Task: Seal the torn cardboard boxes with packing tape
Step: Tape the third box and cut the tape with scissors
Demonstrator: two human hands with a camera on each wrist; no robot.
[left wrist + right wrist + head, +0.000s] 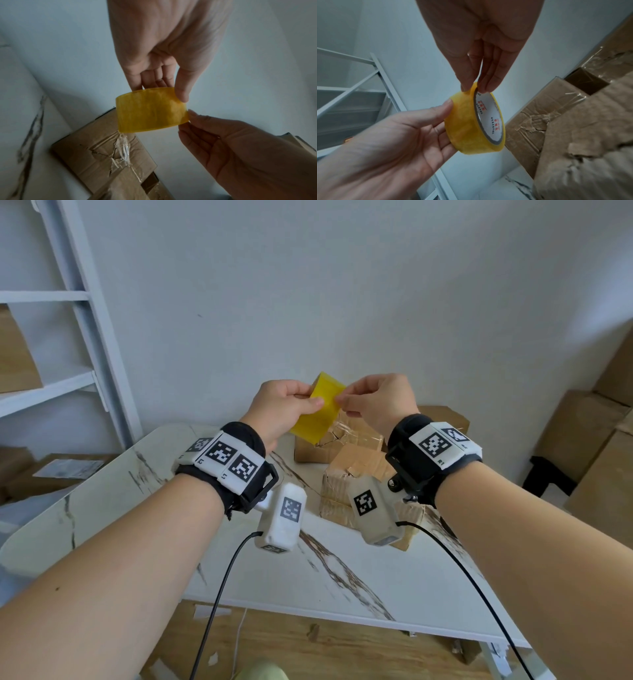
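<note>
Ideally the left hand (pixel 279 409) grips the yellow roll of packing tape (pixel 320 409) firmly while the right hand's (pixel 376 402) fingers (pixel 485 82), pinching at its 12 o'clock rim, find the loose end.

white shelving (pixel 85 344) left, marble-pattern table (pixel 102 508), wood floor (pixel 342 652)

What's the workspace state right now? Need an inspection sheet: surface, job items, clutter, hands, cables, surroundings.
Surface: white marble-pattern table.
Job's things: yellow tape roll held above the table; two torn cardboard boxes on it, old clear tape on them.
Clutter: paper scraps on the wooden floor.
Grippers: left hand holds the roll; right hand pinches at its edge.
Cables: black cables hang from both wrist cameras.
Surroundings: white shelving at left, stacked boxes at right, white wall behind.
</note>
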